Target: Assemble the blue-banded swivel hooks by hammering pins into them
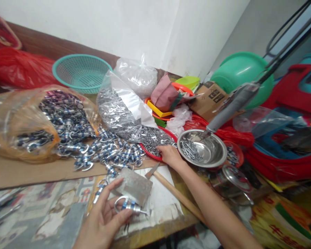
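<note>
The person's left hand (103, 221) sits low at the near edge of the table, fingers curled around a small blue-and-silver metal clip (129, 206) with a ring at one end. The clip rests against the near side of a grey metal block (134, 186), which lies flat on a white sheet. A wooden-handled hammer (168, 188) lies untouched just beside the block, its head near the block's far corner and its handle running back under the right forearm.

The right hand (168, 155) reaches forward to the red tray (155, 156), which is heaped with tiny silver parts (155, 138) spilling out of a clear plastic bag (124, 107). Its fingertips are down among the parts, so I cannot tell whether they have pinched one up or are only resting there. Just beside that hand stands a steel bowl (202, 150) with a small cluster of nails (190, 150) in it.

As for progress, it looks to me like the middle of a long run. One clip is in hand at the block, and the hammer has not been picked up for it. A loose scatter of the same clips (111, 154) lies on the cardboard between the block and a big orange bag (36, 121) that is packed with more of them. I cannot tell from here which clips are finished and which are waiting, but both the bag and the tray hold plenty, so I'd judge a great deal is left.

Behind stand a green mesh basket (81, 72) and a green basin (242, 74).
</note>
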A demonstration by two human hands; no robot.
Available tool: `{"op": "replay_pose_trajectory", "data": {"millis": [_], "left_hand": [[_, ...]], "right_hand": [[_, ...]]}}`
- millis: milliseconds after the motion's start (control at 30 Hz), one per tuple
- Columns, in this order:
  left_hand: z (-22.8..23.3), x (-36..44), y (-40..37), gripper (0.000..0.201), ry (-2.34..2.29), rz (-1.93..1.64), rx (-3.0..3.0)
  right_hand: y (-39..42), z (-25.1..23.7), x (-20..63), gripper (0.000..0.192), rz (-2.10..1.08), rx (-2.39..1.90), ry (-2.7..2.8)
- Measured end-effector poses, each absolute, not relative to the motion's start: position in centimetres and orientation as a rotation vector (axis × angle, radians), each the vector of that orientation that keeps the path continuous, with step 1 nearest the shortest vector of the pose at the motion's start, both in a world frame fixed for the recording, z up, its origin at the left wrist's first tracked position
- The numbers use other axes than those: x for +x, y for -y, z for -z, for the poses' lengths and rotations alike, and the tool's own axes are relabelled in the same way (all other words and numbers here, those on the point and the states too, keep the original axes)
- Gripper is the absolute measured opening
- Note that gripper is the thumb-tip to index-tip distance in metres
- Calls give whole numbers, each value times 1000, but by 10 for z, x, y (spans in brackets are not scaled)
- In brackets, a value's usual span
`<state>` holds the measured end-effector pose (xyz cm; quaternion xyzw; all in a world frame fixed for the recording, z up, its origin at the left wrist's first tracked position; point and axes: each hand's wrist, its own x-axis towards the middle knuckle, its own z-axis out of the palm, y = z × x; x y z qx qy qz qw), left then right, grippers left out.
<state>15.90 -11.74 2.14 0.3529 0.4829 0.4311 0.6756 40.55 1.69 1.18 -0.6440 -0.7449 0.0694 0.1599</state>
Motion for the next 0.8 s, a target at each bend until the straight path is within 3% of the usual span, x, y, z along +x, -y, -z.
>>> {"op": "replay_pose_trajectory", "data": {"millis": [267, 433, 567, 800], "left_hand": [[-10, 155, 111, 82, -1062, -974, 771], [-8, 156, 110, 82, -1036, -1000, 746], [-11, 155, 110, 80, -1029, -1002, 750], [-14, 153, 108, 79, -1022, -983, 744]], "right_hand": [[14, -27, 377, 17, -374, -1681, 1979], [76, -27, 327, 13, -710, -1163, 1904], [95, -23, 312, 19, -434, -804, 2143], [101, -32, 319, 22, -76, -829, 2405]]}}
